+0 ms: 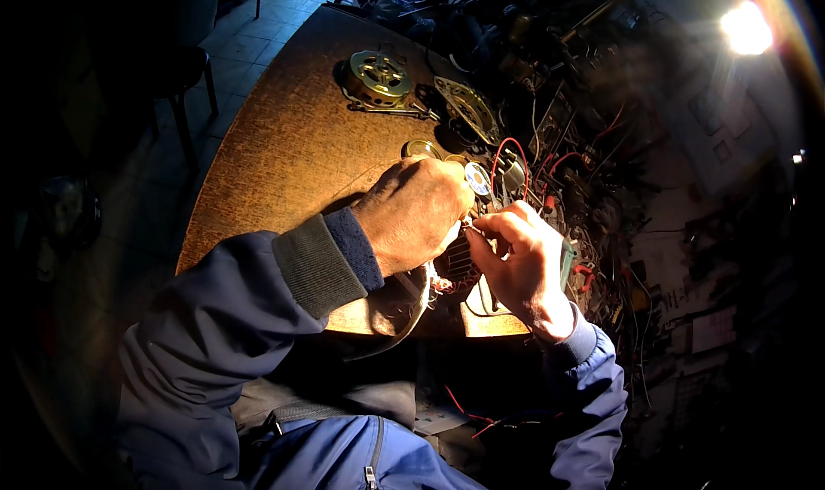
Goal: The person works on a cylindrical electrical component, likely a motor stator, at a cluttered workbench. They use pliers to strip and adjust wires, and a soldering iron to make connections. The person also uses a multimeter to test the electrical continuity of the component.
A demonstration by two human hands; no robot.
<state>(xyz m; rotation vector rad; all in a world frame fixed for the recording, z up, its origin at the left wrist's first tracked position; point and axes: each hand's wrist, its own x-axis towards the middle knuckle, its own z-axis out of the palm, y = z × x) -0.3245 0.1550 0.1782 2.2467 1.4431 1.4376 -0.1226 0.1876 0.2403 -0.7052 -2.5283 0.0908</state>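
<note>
My left hand (414, 211) reaches in over the bench with its fingers closed and bent downward, its back hiding most of what is under it. Opposite it, my right hand (528, 262) pinches thumb against forefinger. The fingertips of both hands nearly meet over a dark ribbed part (461, 256) with reddish wires (441, 284) at its near side. Whatever tiny thing lies between the fingertips is too small to make out. A pale flat cable (420, 308) curves from below my left hand over the near edge. Just beyond the fingers stands a small spool with a white and blue face (477, 179).
A brass-coloured slotted round metal cover (379, 78) lies on the brown wooden bench (284, 138), with an open metal frame (468, 109) beside it. Tangled wires and dark parts crowd the right side, including a red wire loop (510, 141). A bright lamp (746, 28) shines at upper right.
</note>
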